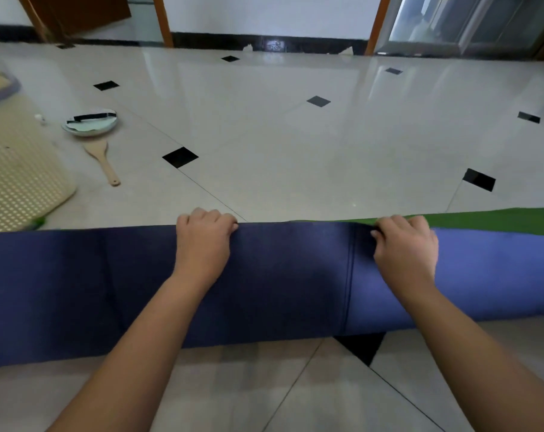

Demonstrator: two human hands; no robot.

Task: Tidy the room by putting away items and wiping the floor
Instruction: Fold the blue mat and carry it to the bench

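Observation:
A long dark blue mat (289, 275) with a green underside (498, 219) lies across the tiled floor (295, 135), folded or rolled along its far edge. My left hand (205, 241) grips that far edge near the middle, fingers curled over it. My right hand (404, 244) grips the same edge further right, next to a stitched seam. Both forearms reach over the mat from the near side.
At the left stands a cream perforated basket (18, 169). Beside it lie a plate (91, 123) with a dark strip on it and a wooden spatula (103, 162). A wall with dark skirting, doorways and a glass door (470, 23) run along the back.

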